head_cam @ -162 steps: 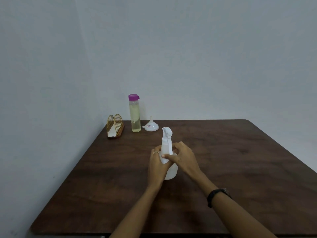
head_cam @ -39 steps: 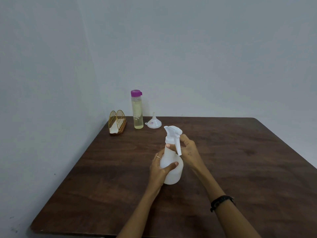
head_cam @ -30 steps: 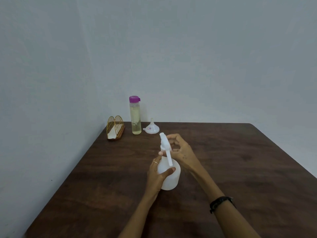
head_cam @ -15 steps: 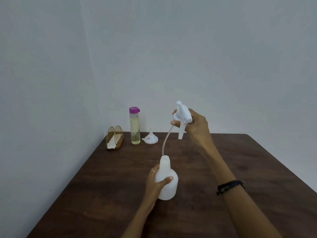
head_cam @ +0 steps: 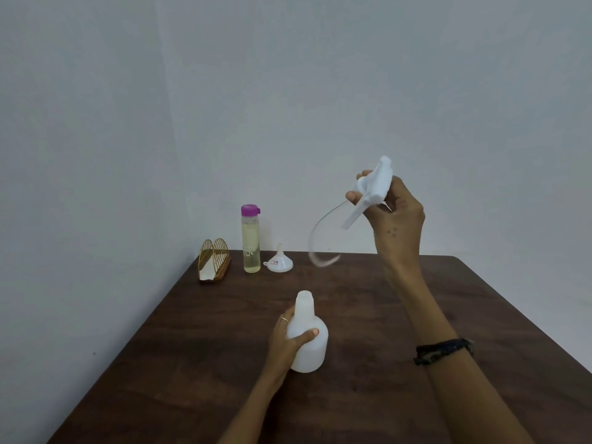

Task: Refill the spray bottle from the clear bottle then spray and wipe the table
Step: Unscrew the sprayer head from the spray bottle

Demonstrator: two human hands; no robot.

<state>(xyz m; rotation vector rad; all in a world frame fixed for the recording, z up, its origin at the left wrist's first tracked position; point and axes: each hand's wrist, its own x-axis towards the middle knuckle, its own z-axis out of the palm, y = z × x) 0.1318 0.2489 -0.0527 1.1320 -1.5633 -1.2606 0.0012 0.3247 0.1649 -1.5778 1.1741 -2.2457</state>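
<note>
The white spray bottle point(head_cam: 308, 339) stands upright on the dark wooden table point(head_cam: 368, 315), its neck open with no top on it. My left hand point(head_cam: 286, 339) grips its body from the left. My right hand point(head_cam: 395, 213) is raised above the table's right half and holds the white spray head point(head_cam: 373, 190), tilted, its thin clear dip tube point(head_cam: 317, 241) curling down free in the air. The clear bottle point(head_cam: 250, 240) with a purple cap and pale yellow liquid stands at the back left. A small white funnel point(head_cam: 278, 262) lies beside it, spout up.
A wire and wood napkin holder point(head_cam: 213, 262) with white paper sits at the table's back left corner. Grey walls close the left and far sides. A black band is on my right wrist point(head_cam: 443, 350).
My right hand has lifted the spray head higher and to the right, and the dip tube has come fully out of the bottle. My left hand stays on the bottle.
</note>
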